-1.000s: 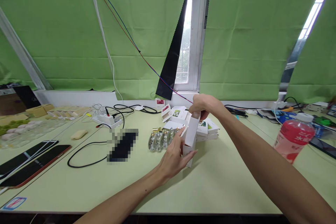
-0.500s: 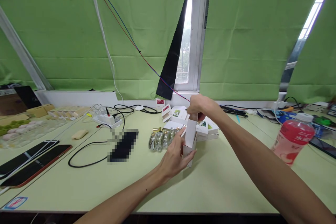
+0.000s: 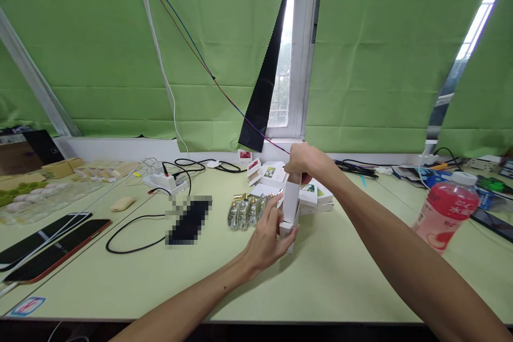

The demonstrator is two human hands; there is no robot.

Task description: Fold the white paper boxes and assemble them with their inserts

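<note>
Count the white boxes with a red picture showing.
2: a rear box at the back, and a tilted box just in front of it, left of the pile of boxes. Others may be hidden in the pile.

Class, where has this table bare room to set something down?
Bare tabletop lies between the left forearm and right forearm, nearer than the held box; also between left forearm and black cable. Crowded: beyond the left hand, among glass bottles and stacked boxes.

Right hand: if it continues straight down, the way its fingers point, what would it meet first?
Most likely the white box, which the left hand holds. Depth is unclear here: the right hand may already touch it.
</note>
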